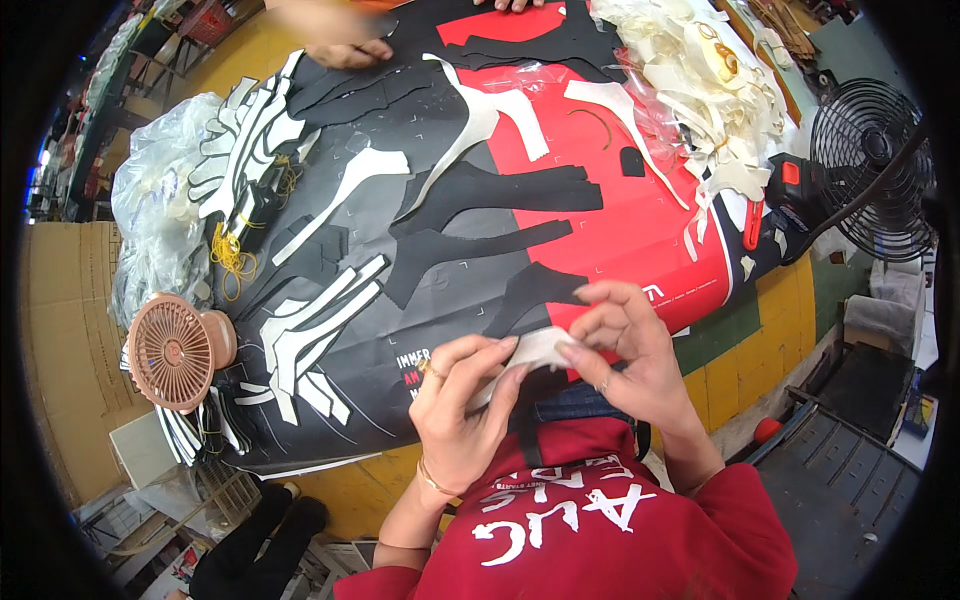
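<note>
Close to my body, above the table's near edge, I hold a thin white cut piece [541, 347] of sheet material. My left hand [460, 405] pinches its left end between thumb and fingers. At the other end, the thumb of my right hand [635, 350] presses on it with the fingers curled. Just beyond my hands lies a black curved cut piece [535, 288]. Farther off are more black cut pieces [500, 195] and long white cut pieces [345, 185], lying flat on the black-and-red sheet [640, 270].
White-and-black pieces are stacked at left [320, 335], near a pink fan [172, 350] and plastic bags [165, 200]. White scraps [700, 85] heap at far right, beside a red-handled cutter [753, 222] and a black fan [870, 150]. Another person's hand [345, 50] works across the table.
</note>
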`<action>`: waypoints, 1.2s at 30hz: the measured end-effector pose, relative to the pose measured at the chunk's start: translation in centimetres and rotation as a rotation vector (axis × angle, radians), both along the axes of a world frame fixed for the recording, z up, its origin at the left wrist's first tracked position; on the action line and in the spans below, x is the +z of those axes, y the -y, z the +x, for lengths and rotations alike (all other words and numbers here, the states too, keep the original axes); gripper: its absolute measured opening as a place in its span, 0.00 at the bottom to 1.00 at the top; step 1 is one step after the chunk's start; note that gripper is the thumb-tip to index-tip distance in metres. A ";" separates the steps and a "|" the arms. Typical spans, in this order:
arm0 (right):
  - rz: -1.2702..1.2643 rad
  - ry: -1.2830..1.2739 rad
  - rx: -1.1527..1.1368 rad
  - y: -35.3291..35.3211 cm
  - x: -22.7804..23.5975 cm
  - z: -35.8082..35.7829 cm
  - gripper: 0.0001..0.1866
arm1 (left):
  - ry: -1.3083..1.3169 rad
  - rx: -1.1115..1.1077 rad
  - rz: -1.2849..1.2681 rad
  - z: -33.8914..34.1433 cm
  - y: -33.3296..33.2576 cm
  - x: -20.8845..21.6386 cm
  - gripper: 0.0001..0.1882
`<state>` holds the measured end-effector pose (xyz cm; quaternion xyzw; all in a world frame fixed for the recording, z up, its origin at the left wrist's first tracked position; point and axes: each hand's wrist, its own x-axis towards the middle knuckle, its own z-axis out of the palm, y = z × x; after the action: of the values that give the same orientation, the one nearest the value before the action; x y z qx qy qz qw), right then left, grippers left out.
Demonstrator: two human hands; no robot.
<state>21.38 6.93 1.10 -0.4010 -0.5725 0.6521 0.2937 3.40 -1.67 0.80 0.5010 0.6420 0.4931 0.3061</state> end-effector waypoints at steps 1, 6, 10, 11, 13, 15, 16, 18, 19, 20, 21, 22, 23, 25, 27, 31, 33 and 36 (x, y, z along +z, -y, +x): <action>0.064 0.071 -0.023 -0.5 -0.2 -0.2 0.24 | -0.025 -0.007 -0.045 0.1 -0.4 -0.2 0.16; 0.222 0.291 -0.087 -3.0 -1.5 -1.5 0.20 | -0.059 0.011 -0.075 0.3 -3.4 -1.9 0.10; 0.147 0.376 -0.076 -3.8 -2.1 -1.9 0.21 | -0.093 0.004 -0.121 0.2 -4.4 -2.8 0.08; 0.156 0.378 -0.078 -3.9 -2.2 -2.0 0.21 | -0.148 0.004 -0.104 0.2 -4.5 -2.9 0.08; 0.179 0.370 -0.085 -4.0 -2.6 -2.2 0.22 | -0.241 0.009 -0.077 0.2 -4.4 -3.1 0.07; 0.167 0.371 -0.087 -4.1 -2.8 -2.3 0.23 | -0.228 0.013 -0.096 0.4 -4.2 -3.2 0.09; 0.163 0.370 -0.087 -4.1 -2.9 -2.3 0.24 | -0.222 0.016 -0.104 0.4 -4.2 -3.2 0.09; 0.146 0.373 -0.087 -4.2 -2.9 -2.3 0.24 | -0.227 0.026 -0.104 0.7 -4.2 -3.3 0.09; 0.145 0.375 -0.088 -4.3 -2.9 -2.3 0.24 | -0.229 0.031 -0.103 0.7 -4.2 -3.3 0.10; 0.138 0.382 -0.086 -4.3 -2.9 -2.3 0.24 | -0.231 0.029 -0.107 0.7 -4.2 -3.3 0.10; 0.137 0.388 -0.085 -4.3 -2.8 -2.3 0.24 | -0.233 0.027 -0.110 0.7 -4.2 -3.3 0.10; 0.137 0.395 -0.083 -4.3 -2.8 -2.4 0.24 | -0.226 0.029 -0.113 0.7 -4.3 -3.3 0.10; 0.142 0.399 -0.085 -4.3 -2.8 -2.4 0.24 | -0.230 0.028 -0.118 0.7 -4.3 -3.3 0.10; 0.152 0.404 -0.088 -4.3 -2.8 -2.5 0.24 | -0.213 0.032 -0.127 0.7 -4.3 -3.2 0.10; 0.134 0.410 -0.093 -4.2 -2.8 -2.5 0.24 | -0.238 0.030 -0.139 0.7 -4.4 -3.1 0.10; 0.136 0.412 -0.104 -4.2 -3.0 -2.5 0.24 | -0.246 0.026 -0.170 0.8 -4.5 -2.7 0.10; 0.146 0.421 -0.103 -4.3 -3.0 -2.6 0.25 | -0.273 0.012 -0.181 0.8 -4.7 -2.6 0.10; 0.174 0.446 -0.109 -4.2 -2.8 -2.8 0.25 | -0.282 -0.002 -0.214 0.9 -4.8 -2.3 0.09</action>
<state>18.56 11.16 -1.68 -0.5387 -0.6547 0.4786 0.2283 4.33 3.14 -1.55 0.5303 0.7269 0.3465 0.2652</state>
